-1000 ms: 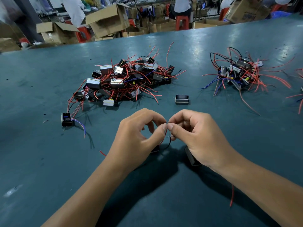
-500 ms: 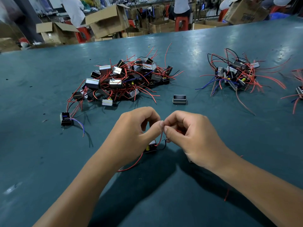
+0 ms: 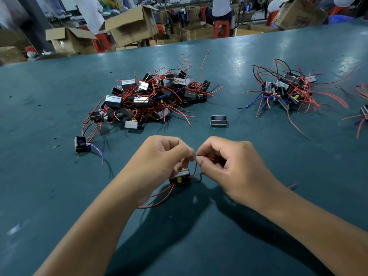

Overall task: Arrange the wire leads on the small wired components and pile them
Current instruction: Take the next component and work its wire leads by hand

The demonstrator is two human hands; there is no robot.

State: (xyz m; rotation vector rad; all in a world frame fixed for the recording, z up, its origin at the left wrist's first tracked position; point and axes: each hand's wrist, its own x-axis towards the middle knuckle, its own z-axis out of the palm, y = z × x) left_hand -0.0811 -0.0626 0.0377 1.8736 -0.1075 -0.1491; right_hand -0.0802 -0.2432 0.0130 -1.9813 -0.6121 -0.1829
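A small black component (image 3: 180,177) with a yellow part hangs just above the green table (image 3: 59,196), under my left hand (image 3: 159,162). Both hands meet over it. My left hand pinches a thin lead at its fingertips. My right hand (image 3: 229,168) pinches a red wire lead (image 3: 211,159) against the same spot. More red leads (image 3: 159,198) trail down to the left from the component. A big pile of wired components (image 3: 151,98) lies behind my hands, a smaller pile (image 3: 286,90) to the right.
A lone component with blue leads (image 3: 81,144) sits at the left. An empty metal case (image 3: 218,120) lies between the piles. More wired parts (image 3: 364,112) reach in at the right edge. Cardboard boxes (image 3: 129,24) and people stand beyond the table.
The component has come out from under my left hand and its red leads now trail to the left. Both hands shifted slightly left and keep pinching the leads together.
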